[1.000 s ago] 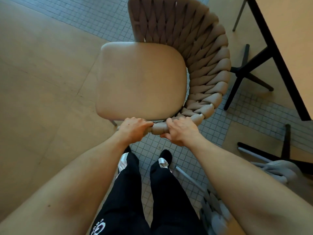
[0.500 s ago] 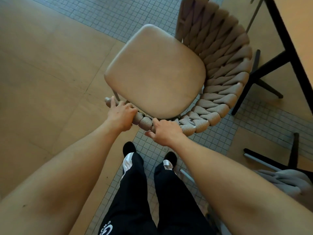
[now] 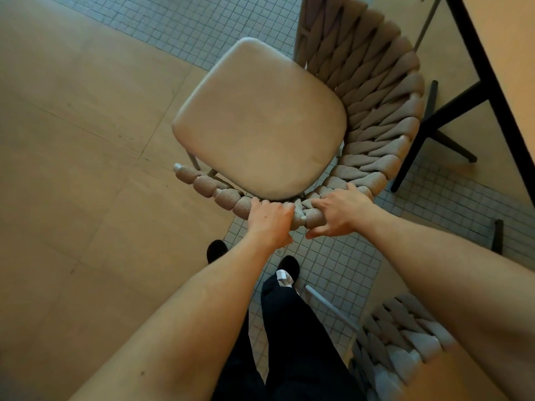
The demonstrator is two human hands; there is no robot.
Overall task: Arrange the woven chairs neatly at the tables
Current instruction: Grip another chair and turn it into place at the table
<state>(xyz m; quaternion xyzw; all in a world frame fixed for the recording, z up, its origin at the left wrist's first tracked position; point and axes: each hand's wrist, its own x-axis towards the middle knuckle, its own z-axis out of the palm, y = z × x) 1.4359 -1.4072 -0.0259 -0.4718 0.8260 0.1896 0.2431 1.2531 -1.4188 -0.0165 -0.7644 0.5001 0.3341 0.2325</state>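
Note:
A beige woven chair (image 3: 373,91) with a padded tan seat stands in front of me, its curved rope back sweeping from the near edge round to the right. My left hand (image 3: 267,218) grips the top rail of the woven back at its near side. My right hand (image 3: 337,214) holds the same rail just to the right, fingers spread over the weave and thumb below it. A table (image 3: 503,53) with a pale top and black edge fills the upper right, its black legs beside the chair.
A second woven chair (image 3: 405,337) with a grey metal leg sits at the lower right, close to my right arm. My legs and black shoes (image 3: 288,266) stand on a strip of small grey tiles. Tan floor panels spread to the left.
The chair has turned clockwise and shifted right, nearer the table. Both hands have slid along the woven rail and keep hold of it, and my feet have stepped.

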